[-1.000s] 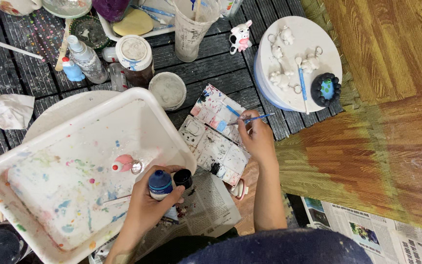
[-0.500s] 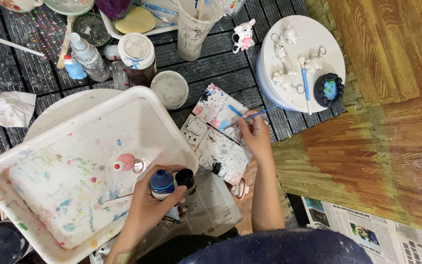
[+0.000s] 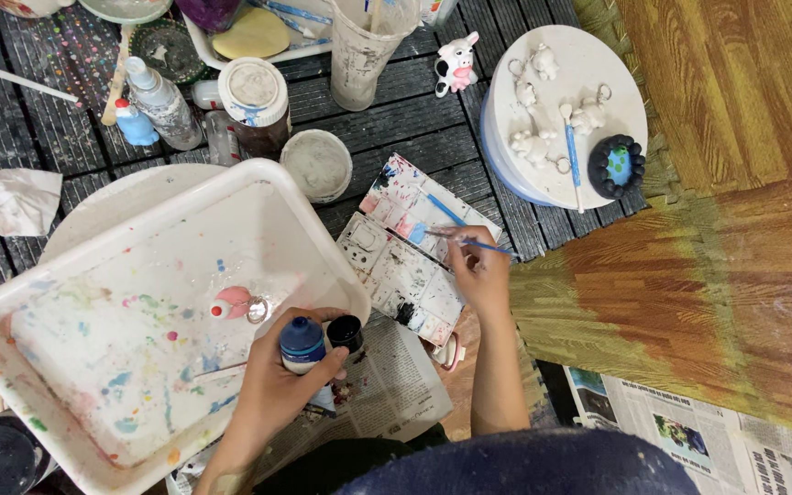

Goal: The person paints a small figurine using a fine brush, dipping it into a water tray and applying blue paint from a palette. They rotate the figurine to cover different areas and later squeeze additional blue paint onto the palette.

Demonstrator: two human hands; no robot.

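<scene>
My left hand grips a small figurine with a blue top at the near rim of a paint-spattered white tray. A small black paint pot sits right beside it. My right hand holds a thin blue-handled paintbrush, its tip over an open paint palette with several wells. A small pink and white figurine with a metal ring lies inside the tray.
A round white box at the back right carries several white figurines, a brush and a dark blue flower piece. A cow figurine, plastic cup, jars, bottles and a lid crowd the dark slatted table. Newspaper lies near me.
My right hand has drawn the brush slightly down and left over the palette. My left hand keeps the blue-topped figurine in nearly the same place.
</scene>
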